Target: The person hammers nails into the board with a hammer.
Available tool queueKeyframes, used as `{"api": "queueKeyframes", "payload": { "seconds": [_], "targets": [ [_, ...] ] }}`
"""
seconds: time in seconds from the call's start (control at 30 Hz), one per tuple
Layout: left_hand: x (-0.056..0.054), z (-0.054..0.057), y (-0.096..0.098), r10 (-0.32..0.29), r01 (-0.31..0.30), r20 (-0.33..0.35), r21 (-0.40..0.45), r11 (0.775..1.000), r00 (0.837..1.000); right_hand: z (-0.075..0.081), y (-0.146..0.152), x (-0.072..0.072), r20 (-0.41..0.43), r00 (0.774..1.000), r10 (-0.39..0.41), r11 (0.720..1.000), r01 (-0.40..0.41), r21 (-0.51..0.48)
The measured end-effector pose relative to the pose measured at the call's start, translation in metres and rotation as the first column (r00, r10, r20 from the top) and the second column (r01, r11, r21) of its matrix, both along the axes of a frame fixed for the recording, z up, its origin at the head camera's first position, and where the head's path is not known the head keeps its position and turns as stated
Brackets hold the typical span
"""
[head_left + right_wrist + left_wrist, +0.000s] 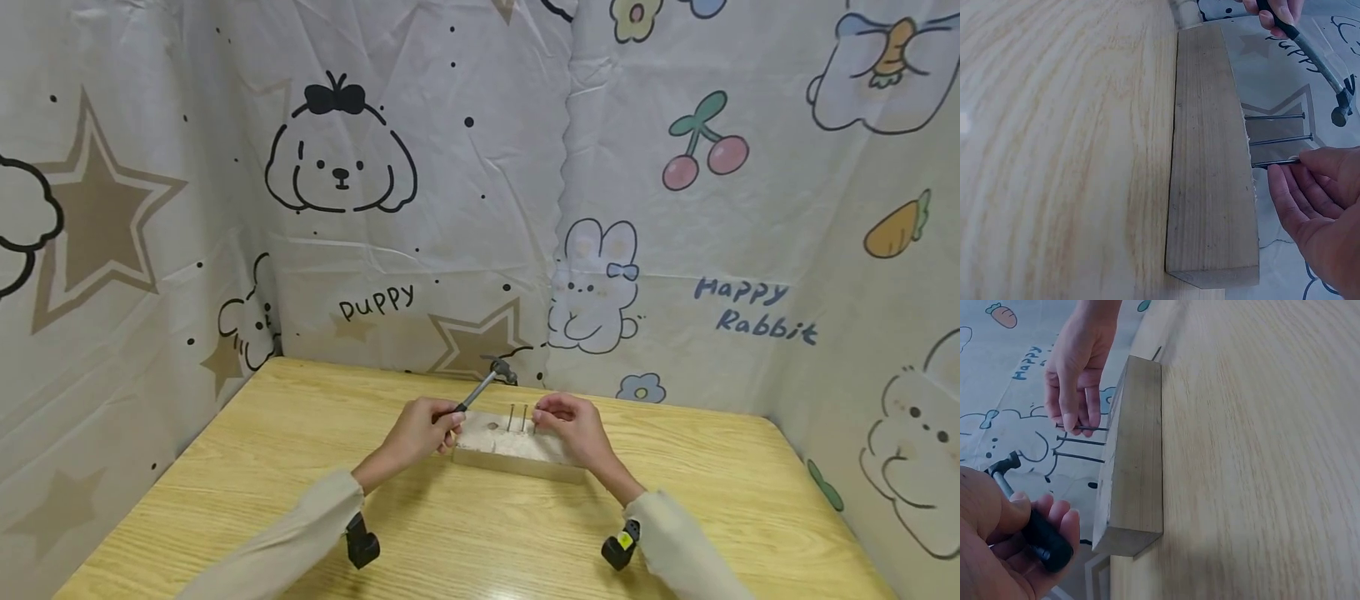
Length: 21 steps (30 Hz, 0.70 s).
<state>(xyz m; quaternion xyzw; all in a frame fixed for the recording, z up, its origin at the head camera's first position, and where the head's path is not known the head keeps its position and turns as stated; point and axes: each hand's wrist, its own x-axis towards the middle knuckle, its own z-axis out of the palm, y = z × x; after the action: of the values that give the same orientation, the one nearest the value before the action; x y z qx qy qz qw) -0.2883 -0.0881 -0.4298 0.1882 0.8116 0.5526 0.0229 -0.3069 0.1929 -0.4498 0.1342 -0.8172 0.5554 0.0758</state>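
Gripping a hammer in the left hand, pinching a nail in the right hand.
Holding the hammer by its dark handle in closely curled fingers, near the left end of the block, with the head raised clear of the wood. Pinching the nail upright between thumb and fingertips, lower end at the block's top, just right of two standing nails; cannot tell how deep. All above a block lying flat on the table.
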Motion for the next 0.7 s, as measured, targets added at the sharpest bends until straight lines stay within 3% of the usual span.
{"api": "queueKeyframes", "payload": {
  "seconds": [0.17, 0.3, 0.43, 0.57, 0.63, 0.7],
  "targets": [
    [-0.001, 0.011, 0.003, -0.009, 0.006, -0.090, -0.034, 0.999, 0.996, -0.001, -0.001, -0.002, 0.014, 1.000, -0.007, 1.000, 0.007, 0.020],
    [-0.006, 0.022, 0.010, 0.006, -0.021, -0.209, -0.071, 0.997, 0.978, -0.005, 0.000, -0.002, -0.005, 1.000, -0.002, 1.000, 0.002, 0.021],
    [-0.008, 0.025, 0.020, -0.022, -0.053, -0.350, -0.202, 0.978, 0.936, -0.008, 0.001, 0.000, -0.031, 0.999, -0.016, 1.000, 0.016, 0.000],
    [-0.007, 0.018, 0.028, -0.096, -0.089, -0.461, -0.364, 0.927, 0.882, -0.010, 0.002, 0.000, -0.040, 0.999, -0.021, 1.000, 0.020, -0.007],
    [-0.007, 0.015, 0.030, -0.099, -0.104, -0.498, -0.365, 0.925, 0.862, -0.010, 0.001, 0.000, -0.035, 0.999, -0.015, 1.000, 0.015, -0.008],
    [-0.007, 0.015, 0.030, -0.076, -0.118, -0.522, -0.329, 0.937, 0.849, -0.010, -0.001, 0.000, -0.029, 1.000, -0.011, 1.000, 0.011, -0.010]
  ]
}}
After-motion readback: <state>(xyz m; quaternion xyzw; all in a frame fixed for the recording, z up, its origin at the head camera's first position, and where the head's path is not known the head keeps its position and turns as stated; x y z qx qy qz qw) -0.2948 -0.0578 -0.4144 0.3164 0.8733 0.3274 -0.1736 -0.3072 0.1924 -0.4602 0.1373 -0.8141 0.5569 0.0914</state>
